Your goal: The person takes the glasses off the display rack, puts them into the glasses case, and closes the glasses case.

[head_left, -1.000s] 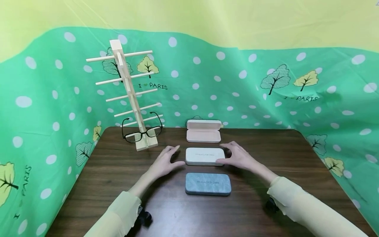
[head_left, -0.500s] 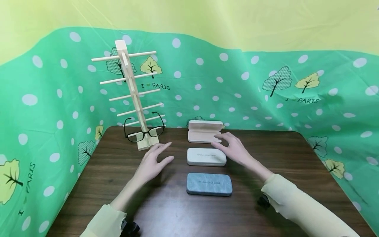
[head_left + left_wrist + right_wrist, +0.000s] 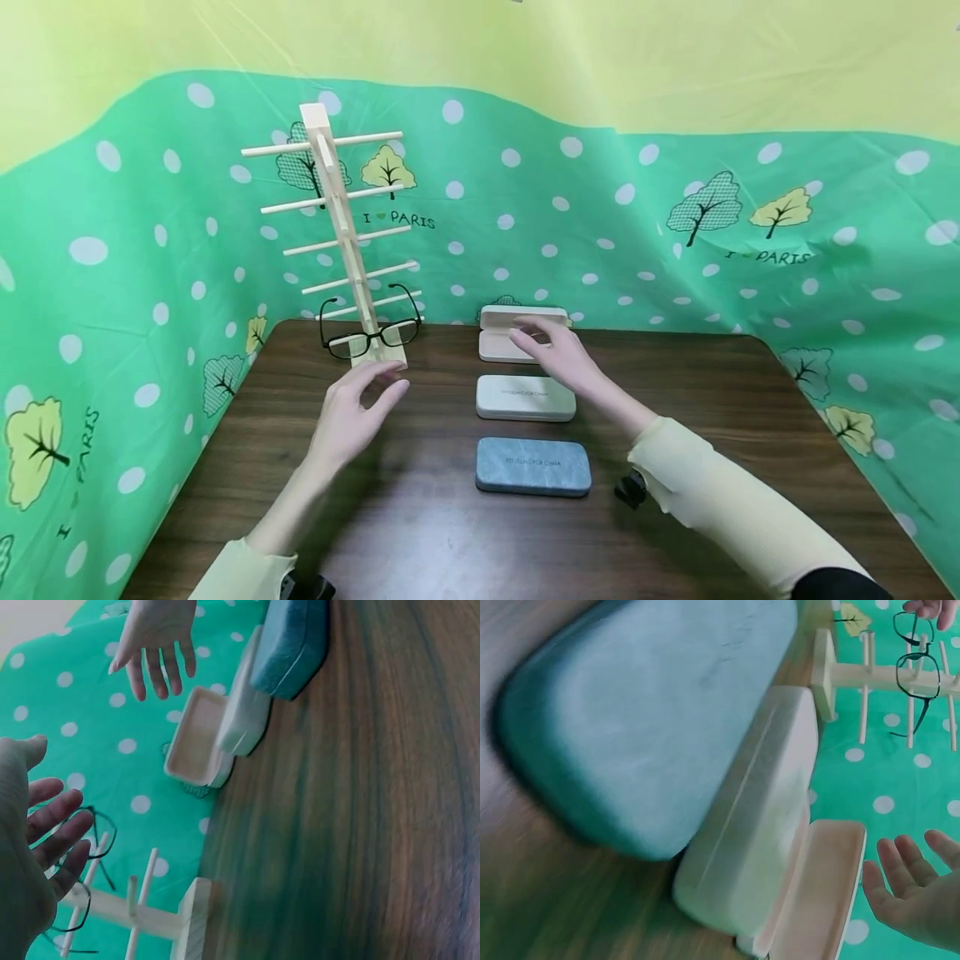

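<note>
In the head view my left hand (image 3: 347,417) hovers, fingers spread and holding nothing, just in front of the wooden stand's base. Black-framed glasses (image 3: 369,337) hang on the lowest pegs of that stand (image 3: 347,229), close beyond the fingertips. My right hand (image 3: 558,354) is held over the open eyeglass case (image 3: 498,345), with its pale pink inside showing; the hand hides the case's right part. Nothing is between the right fingers either, as the right wrist view shows the hand (image 3: 922,892) relaxed beside the raised lid (image 3: 829,885).
A white closed case (image 3: 525,407) and a blue closed case (image 3: 532,467) lie in a column nearer me on the dark wooden table (image 3: 420,533). Behind the table hangs a green dotted cloth (image 3: 637,275). The stand's upper pegs stick out to both sides.
My right hand has left the white case's right end and moved away from me over the open case. My left hand has drawn left from beside the white case toward the stand.
</note>
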Motion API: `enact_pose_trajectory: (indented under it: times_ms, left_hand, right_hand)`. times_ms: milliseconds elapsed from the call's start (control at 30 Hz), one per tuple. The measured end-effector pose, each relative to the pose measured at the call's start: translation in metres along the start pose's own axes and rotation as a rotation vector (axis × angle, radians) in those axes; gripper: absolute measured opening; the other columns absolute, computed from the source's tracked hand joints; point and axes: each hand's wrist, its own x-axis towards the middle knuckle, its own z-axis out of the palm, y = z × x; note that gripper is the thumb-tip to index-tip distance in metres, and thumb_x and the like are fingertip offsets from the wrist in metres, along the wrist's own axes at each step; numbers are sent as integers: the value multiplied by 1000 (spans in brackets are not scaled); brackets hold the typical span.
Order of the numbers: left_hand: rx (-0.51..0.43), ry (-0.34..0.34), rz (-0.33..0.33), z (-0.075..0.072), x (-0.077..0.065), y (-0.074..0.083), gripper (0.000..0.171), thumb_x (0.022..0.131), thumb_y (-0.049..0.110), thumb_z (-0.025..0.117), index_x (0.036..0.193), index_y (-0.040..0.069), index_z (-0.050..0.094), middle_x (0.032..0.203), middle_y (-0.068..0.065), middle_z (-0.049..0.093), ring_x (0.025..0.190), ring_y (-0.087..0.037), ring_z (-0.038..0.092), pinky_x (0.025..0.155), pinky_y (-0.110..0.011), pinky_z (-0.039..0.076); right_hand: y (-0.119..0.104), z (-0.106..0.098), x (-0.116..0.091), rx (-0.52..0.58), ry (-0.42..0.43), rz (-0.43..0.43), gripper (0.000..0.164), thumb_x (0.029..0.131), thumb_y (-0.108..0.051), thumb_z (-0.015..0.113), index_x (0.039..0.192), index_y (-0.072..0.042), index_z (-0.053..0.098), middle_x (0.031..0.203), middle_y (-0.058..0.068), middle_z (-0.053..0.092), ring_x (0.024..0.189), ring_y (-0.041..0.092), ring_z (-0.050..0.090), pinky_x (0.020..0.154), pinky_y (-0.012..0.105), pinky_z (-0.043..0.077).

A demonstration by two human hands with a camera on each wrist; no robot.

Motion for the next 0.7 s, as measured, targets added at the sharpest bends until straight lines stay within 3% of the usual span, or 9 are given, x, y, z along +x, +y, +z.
enact_pose_trajectory:
  times_ms: [133, 267, 433, 700]
  left_hand:
    - [16, 77, -12, -16, 0, -8, 23, 91, 14, 78, 114, 11, 77, 95, 0, 74, 88, -3, 66, 85, -13, 48]
    - [19, 139, -71, -31, -1, -16, 18, 94, 13, 75, 111, 10, 78, 92, -2, 73, 83, 6, 61, 77, -9, 46]
    - [-16, 215, -185, -44, 1, -24, 13, 97, 17, 72, 108, 14, 78, 90, 5, 71, 82, 6, 61, 73, -9, 45]
    - [-56, 299, -274, -51, 6, -33, 12, 99, 22, 70, 106, 16, 79, 91, 13, 70, 79, 5, 62, 74, -9, 46]
  right_hand:
    - [-13, 9, 13, 64, -29, 20, 58, 103, -54, 56, 144, -14, 59, 141, 7, 64, 129, 28, 60, 106, 48, 51]
    - [-23, 20, 23, 158, -61, 60, 55, 103, -52, 57, 143, -15, 60, 138, 7, 65, 124, 27, 62, 102, 47, 54]
    - [-32, 32, 36, 239, -77, 91, 50, 103, -46, 59, 142, -14, 61, 136, 13, 66, 124, 33, 64, 103, 51, 54]
    - [-44, 49, 54, 310, -97, 127, 49, 103, -43, 61, 139, -10, 61, 137, 16, 65, 127, 37, 63, 107, 55, 51]
